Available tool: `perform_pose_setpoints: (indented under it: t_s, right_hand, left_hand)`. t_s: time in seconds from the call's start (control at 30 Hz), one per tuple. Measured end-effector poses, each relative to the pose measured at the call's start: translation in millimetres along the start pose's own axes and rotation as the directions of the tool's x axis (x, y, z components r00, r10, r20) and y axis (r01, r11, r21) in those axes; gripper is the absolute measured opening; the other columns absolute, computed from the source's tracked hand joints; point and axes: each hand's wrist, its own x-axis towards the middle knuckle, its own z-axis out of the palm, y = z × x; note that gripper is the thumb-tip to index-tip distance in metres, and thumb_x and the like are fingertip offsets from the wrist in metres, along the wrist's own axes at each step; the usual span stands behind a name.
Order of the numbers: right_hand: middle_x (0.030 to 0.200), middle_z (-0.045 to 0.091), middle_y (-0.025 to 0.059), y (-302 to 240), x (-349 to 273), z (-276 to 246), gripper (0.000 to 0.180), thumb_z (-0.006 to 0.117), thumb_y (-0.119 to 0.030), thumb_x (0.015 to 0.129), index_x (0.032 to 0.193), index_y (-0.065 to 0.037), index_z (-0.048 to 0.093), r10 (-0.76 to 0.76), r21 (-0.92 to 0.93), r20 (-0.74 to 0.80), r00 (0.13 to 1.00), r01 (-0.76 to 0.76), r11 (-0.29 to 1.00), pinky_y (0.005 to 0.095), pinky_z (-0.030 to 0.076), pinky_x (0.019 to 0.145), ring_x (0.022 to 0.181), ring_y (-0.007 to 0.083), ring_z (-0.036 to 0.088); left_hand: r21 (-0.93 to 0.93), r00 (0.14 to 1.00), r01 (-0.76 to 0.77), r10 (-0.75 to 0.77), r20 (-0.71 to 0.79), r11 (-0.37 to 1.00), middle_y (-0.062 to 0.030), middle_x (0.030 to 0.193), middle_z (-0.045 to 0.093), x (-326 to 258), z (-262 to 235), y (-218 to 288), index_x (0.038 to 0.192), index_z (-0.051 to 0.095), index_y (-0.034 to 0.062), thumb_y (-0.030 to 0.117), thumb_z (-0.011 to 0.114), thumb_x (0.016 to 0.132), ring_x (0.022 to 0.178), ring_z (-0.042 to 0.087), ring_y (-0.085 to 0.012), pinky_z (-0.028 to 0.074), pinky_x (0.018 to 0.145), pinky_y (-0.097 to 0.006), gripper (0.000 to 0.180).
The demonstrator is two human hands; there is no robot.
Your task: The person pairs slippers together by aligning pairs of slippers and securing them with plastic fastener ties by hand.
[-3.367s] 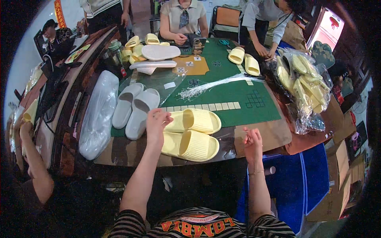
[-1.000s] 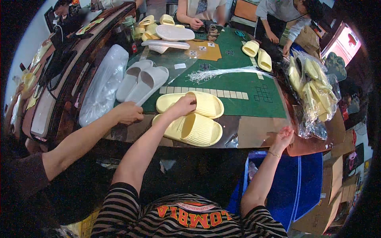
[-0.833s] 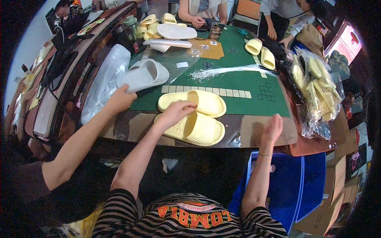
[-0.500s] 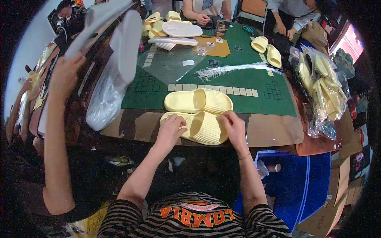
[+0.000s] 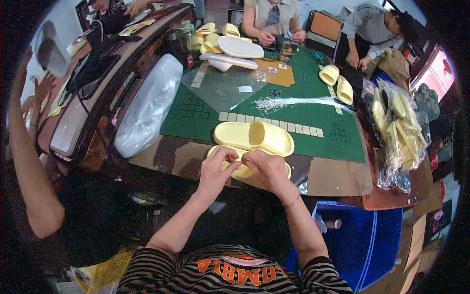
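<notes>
grey slippers gone from green mat (image 5: 293,117); cluttered workshop table (image 5: 333,179).

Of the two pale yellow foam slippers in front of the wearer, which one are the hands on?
The nearer pale yellow foam slipper at the table edge: left hand and right hand both grip it. The farther slipper lies untouched.

Clear plastic bag of yellow slippers (image 5: 391,127) stands at my tabletop's right edge; a bulging white plastic bag (image 5: 149,108) lies at its left. Small white label (image 5: 245,89) sits on a clear sheet mid-mat; brown cardboard boxes (image 5: 416,240) far right, below.
</notes>
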Motion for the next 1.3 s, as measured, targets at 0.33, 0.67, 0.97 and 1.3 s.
perform_pose_setpoints:
  t_s: [0.33,0.67,0.97,1.3]
  right_hand:
    - [0.079,0.064,0.0066,-9.1,-3.0,2.2,0.011,0.064,-0.015,0.082,0.089,-0.008,0.063,0.015,0.090,-0.050,0.999,-0.011,0.996,0.0331,0.049,0.056,0.067,0.0241,0.063]
    - [0.076,0.064,0.0052,0.7,-3.5,3.4,0.006,0.067,-0.016,0.079,0.083,-0.011,0.065,-0.027,-0.010,0.011,1.000,0.027,1.000,0.0320,0.049,0.055,0.064,0.0217,0.063]
    - [0.075,0.066,0.0069,40.8,-12.6,-20.1,0.023,0.066,-0.007,0.082,0.105,-0.007,0.067,0.415,0.097,-0.142,0.899,-0.405,0.909,0.0229,0.044,0.054,0.059,0.0080,0.055]
    - [0.087,0.068,0.0106,91.6,-49.2,-18.2,0.019,0.053,-0.016,0.093,0.098,-0.002,0.065,0.600,0.182,-0.417,0.683,-0.583,0.791,0.0282,0.047,0.065,0.070,0.0151,0.060]
  left_hand:
    - [-0.032,0.990,0.115,-0.117,-0.081,0.993,-0.0055,0.068,0.060,-7.1,8.7,-4.3,0.080,0.059,0.0001,0.012,0.067,0.082,0.060,0.055,-0.0113,0.045,0.057,-0.027,0.015]
    - [-0.018,0.987,0.137,-0.138,-0.077,0.990,-0.0085,0.068,0.059,-13.9,-2.7,-2.6,0.078,0.059,-0.0004,0.010,0.068,0.080,0.059,0.056,-0.0187,0.045,0.057,-0.029,0.014]
    - [0.275,0.993,0.099,-0.077,-0.089,0.956,-0.0100,0.087,0.060,-6.4,-35.0,-15.7,0.088,0.059,0.0014,0.010,0.068,0.078,0.081,0.059,-0.0240,0.046,0.071,-0.033,0.016]
    - [0.391,0.928,-0.270,0.131,0.348,0.880,-0.0127,0.106,0.057,47.9,64.7,-49.5,0.102,0.057,0.0045,0.004,0.061,0.074,0.107,0.051,-0.0293,0.040,0.094,-0.041,0.028]
